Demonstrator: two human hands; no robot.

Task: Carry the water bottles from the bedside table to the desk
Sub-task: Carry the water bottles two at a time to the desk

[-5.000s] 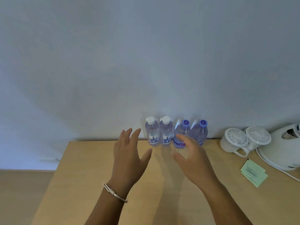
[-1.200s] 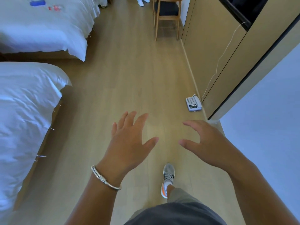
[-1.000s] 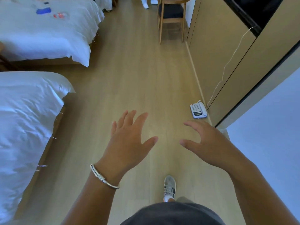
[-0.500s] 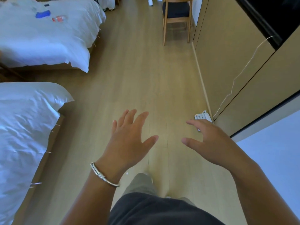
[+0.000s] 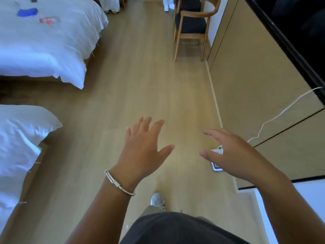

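Both hands — left (image 5: 142, 150), right (image 5: 233, 155) — outstretched, fingers spread.

Two beds (image 5: 44, 41), one chair (image 5: 191, 27), one telephone (image 5: 217, 169)

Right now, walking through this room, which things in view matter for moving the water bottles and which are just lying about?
For the job:
- left hand, open, carrying nothing
- right hand, open, carrying nothing
No bottles, bedside table or desk in view.

Just lying about:
- telephone on the floor by the wall
- wooden chair
- two beds
- blue item on the far bed
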